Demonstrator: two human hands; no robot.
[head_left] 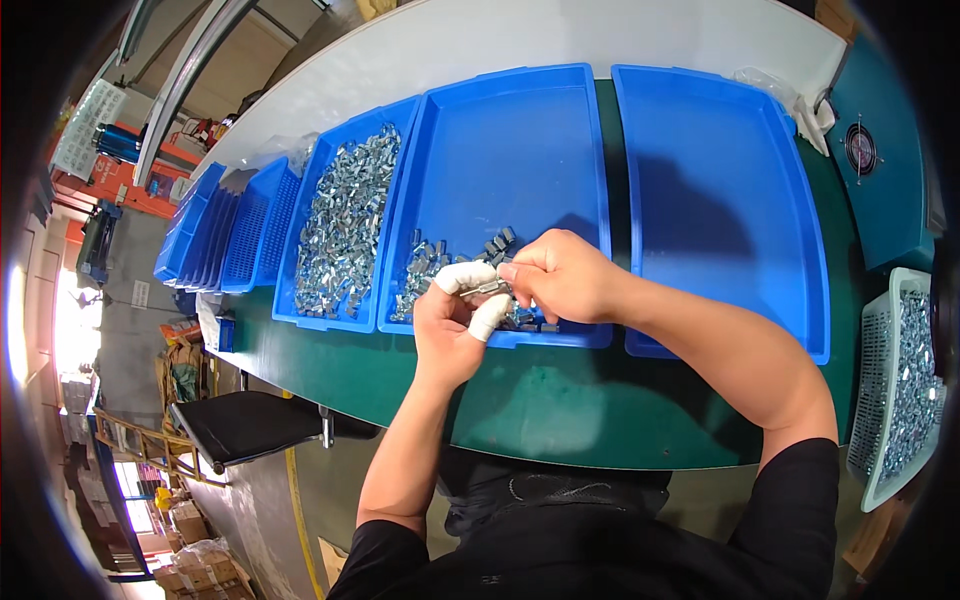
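My left hand [447, 335] has white coverings on its thumb and forefinger. Between those two fingertips it pinches a small silvery metal part [488, 288]. My right hand [572, 278] is closed, its thumb and forefinger meeting right at that part; whatever else they may grip is hidden. Both hands are over the near edge of the middle blue tray [505, 140]. Loose small metal parts [425, 262] lie in this tray's near left area, partly covered by my hands.
Left of it, a blue tray [312, 318] holds a heap of similar parts. Another blue tray [720, 180] stands right. Blue baskets [255, 225] sit far left; a pale basket of parts [868, 400] and a teal machine [880, 90] are at right. The green table's [540, 400] edge curves before me.
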